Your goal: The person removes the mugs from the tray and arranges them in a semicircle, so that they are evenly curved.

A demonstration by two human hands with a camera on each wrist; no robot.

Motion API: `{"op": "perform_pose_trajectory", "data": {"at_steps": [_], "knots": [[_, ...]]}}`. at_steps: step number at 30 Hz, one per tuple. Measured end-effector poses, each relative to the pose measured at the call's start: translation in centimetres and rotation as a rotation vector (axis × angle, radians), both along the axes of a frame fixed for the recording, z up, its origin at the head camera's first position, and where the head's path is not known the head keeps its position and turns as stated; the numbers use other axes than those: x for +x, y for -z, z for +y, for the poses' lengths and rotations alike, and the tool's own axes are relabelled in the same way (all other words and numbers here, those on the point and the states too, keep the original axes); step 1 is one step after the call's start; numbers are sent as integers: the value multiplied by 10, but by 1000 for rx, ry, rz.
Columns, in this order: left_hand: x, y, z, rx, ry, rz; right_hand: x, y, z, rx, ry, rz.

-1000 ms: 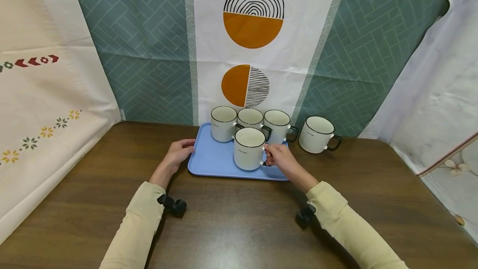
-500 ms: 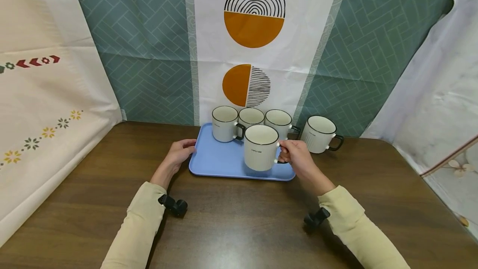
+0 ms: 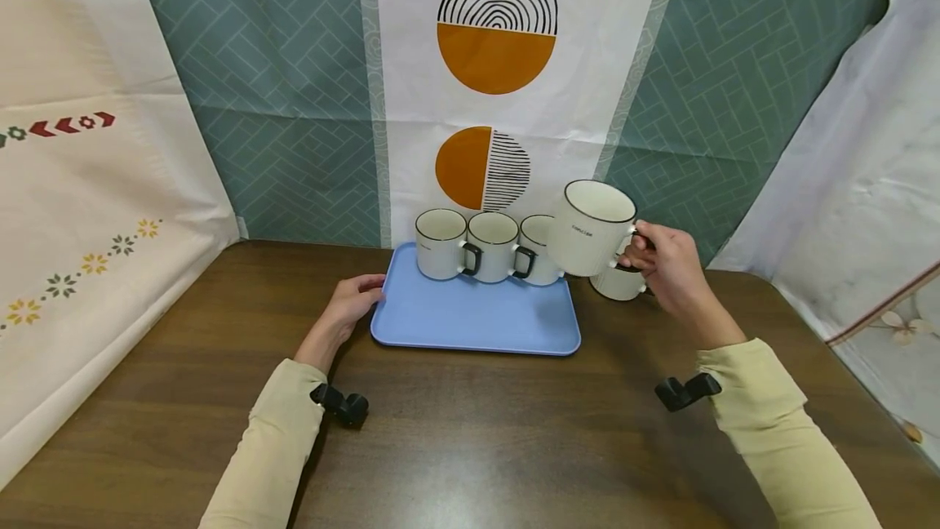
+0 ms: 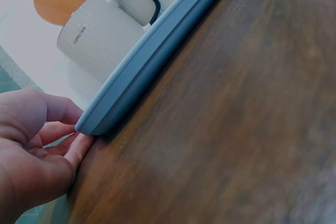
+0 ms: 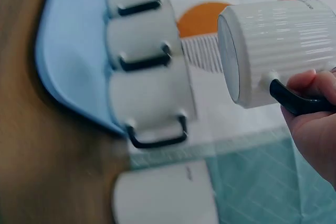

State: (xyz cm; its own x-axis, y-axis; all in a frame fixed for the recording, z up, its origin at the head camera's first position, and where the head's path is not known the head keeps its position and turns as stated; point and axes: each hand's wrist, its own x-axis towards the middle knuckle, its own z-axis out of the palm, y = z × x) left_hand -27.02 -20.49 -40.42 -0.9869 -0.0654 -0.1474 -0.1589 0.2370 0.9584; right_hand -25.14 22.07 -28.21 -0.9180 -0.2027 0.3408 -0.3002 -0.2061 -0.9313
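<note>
Clamping curled fingers on a dark handle [image 5: 296,100], the right hand [image 3: 664,268] is holding a raised mug [image 3: 591,227] right of the frame's centre, while the left hand [image 3: 348,306] is pinching the left rim of a blue tray [image 3: 470,317]. Three mugs [image 3: 490,255] are standing along the tray's far edge; the raised one isn't yet resting on anything, and a fifth mug [image 3: 615,286], partly hidden, is standing beyond the tray's right edge. Tray floor is showing before the row, the table [image 3: 470,431] is stretching across the lower frame, and hanging cloth [image 3: 294,64] is limiting room behind.
</note>
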Motion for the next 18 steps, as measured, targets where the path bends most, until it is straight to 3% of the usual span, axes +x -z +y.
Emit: {"op": "perform_pose_trajectory", "data": {"at_steps": [10,18], "knots": [[-1,2,-1,11,0,-1,-10,-16,48,-147,133,23],[-2,2,-1,16,-1,-9,-21,-18,93,-427,200,-37]]}}
